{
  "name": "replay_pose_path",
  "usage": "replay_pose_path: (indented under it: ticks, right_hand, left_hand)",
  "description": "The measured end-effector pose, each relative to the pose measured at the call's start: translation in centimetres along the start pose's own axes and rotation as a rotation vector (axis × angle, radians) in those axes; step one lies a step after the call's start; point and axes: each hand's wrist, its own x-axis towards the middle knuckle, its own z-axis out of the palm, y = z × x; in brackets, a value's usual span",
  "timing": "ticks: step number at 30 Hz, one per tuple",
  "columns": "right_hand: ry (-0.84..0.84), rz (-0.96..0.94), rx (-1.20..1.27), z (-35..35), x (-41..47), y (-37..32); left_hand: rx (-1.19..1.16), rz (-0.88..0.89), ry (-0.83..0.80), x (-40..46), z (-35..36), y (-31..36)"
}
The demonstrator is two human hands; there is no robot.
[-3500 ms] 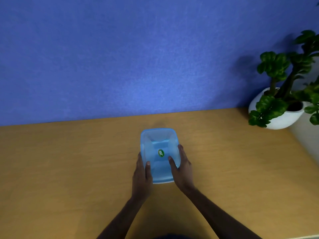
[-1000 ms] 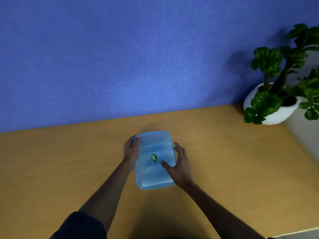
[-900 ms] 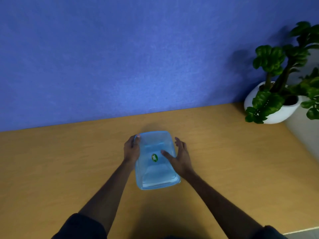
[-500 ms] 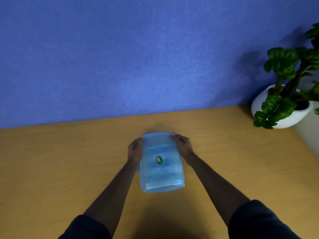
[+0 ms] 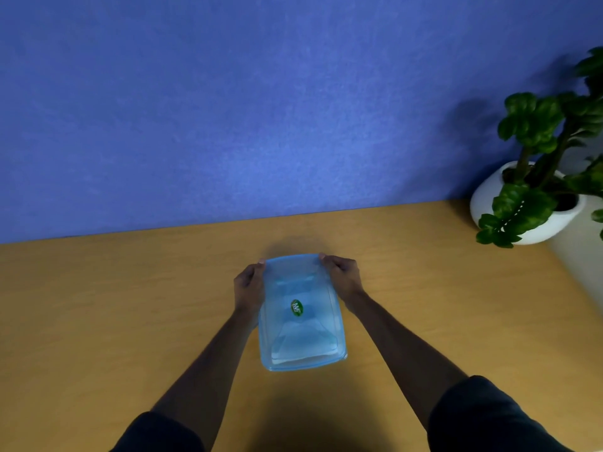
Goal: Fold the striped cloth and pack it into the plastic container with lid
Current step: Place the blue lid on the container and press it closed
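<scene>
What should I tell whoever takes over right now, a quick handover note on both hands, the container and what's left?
Left hand: grip on the far left corner of the blue plastic container.
Right hand: grip on the far right corner.
Container sits on the wooden table, its lid on top with a green sticker. A pale folded shape shows through the lid, probably the cloth; stripes cannot be made out.
Done: cloth appears packed, lid placed.
Left: check the far corners are pressed shut, then let go.
Potted plant stands far right, clear of the work.
</scene>
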Motion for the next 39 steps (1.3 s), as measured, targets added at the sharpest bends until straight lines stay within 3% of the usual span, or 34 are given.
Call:
replay_pose_path:
  ticks: [13,20,30,39]
  right_hand:
    - [-0.043,-0.118,-0.244,-0.5,-1.7,0.1]
    - [-0.123,-0.185,-0.349,-2.8,-5.8,1.8]
    - [-0.104,-0.234,-0.451,-5.4,-13.7,4.7]
    - [-0.047,-0.195,-0.315,-3.8,-12.1,5.0]
  left_hand:
    - [0.127,-0.002,0.018,-0.6,-0.5,0.3]
    - [0.433,0.196,0.045,-5.9,-2.0,-0.4]
    - [0.420,0.219,-0.022,-14.0,-5.4,-3.5]
    - [0.290,0.171,-0.128,-12.3,-5.2,-2.4]
